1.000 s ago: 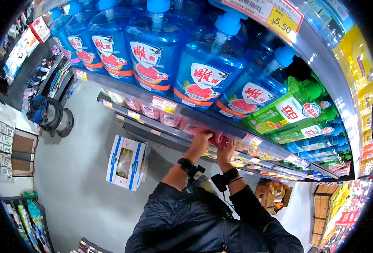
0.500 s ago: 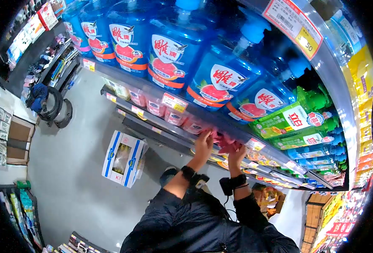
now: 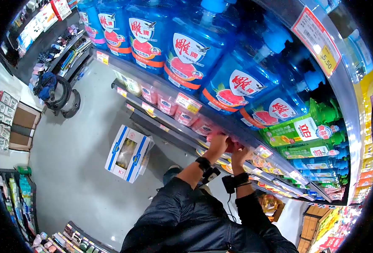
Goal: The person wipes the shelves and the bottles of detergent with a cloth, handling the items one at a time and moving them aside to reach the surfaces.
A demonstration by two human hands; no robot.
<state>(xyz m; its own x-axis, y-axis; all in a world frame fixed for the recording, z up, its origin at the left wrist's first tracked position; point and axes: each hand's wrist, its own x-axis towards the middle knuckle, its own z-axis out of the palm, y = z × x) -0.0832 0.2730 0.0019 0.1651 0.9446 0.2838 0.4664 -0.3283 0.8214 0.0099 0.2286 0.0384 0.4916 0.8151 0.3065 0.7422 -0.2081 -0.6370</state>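
Carton (image 3: 139,158) on floor (image 3: 77,168), contents (image 3: 126,152) unclear; left hand (image 3: 218,146), right hand (image 3: 239,160) at pink pack (image 3: 236,146), grips unclear.

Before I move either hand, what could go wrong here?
The pink item between the left hand and right hand is mostly hidden, so a weak grip might go unnoticed and slip. The right hand appears close to a shelf-edge price tag and could knock it loose. The blue-striped carton is near a shoe; a sideways step might catch it.

Packs (image 3: 167,105) on a shelf (image 3: 134,99) below pump bottles (image 3: 184,59)
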